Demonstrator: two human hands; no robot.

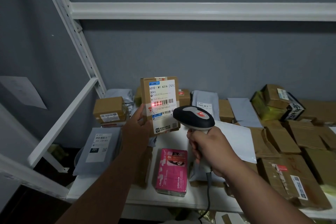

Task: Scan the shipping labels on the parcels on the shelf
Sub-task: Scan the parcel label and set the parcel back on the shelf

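My left hand (139,123) grips a small brown cardboard parcel (145,92) by its lower left edge and holds it upright above the shelf. Its white shipping label (162,104) faces me. A red scan line glows across the barcode on the label. My right hand (209,149) grips the handle of a black and grey barcode scanner (193,117), whose head points at the label from the lower right. The scanner's cable hangs down from under my right hand.
The white shelf (169,138) carries several parcels: a pink box (171,170) in front, a grey mailer bag (99,148) at left, brown boxes (109,109) behind it, grey bags at the back, and flattened cardboard boxes (291,143) at right. A white upright and an upper shelf beam frame the bay.
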